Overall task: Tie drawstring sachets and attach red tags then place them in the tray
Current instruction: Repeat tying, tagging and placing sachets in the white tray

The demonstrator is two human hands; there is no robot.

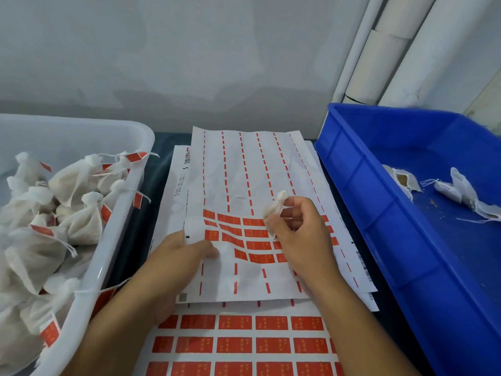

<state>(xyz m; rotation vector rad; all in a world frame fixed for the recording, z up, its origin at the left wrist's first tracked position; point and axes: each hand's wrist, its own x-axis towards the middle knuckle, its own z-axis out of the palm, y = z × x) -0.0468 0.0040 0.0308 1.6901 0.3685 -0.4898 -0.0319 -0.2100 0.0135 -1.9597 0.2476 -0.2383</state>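
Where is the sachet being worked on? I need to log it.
In the head view, the sachet is held in the right hand, right of centre, over the partly used sticker sheet.

The right hand (295, 232) covers most of the small white sachet (275, 206), so only its gathered top shows, and it hides several red tags (256, 233) on the upper sheet (244, 172). The white tray (113, 248) and blue bin (379, 213) run off the frame's edges. Print on the tags is too small to read. The counter (162, 147) shows only as narrow strips.
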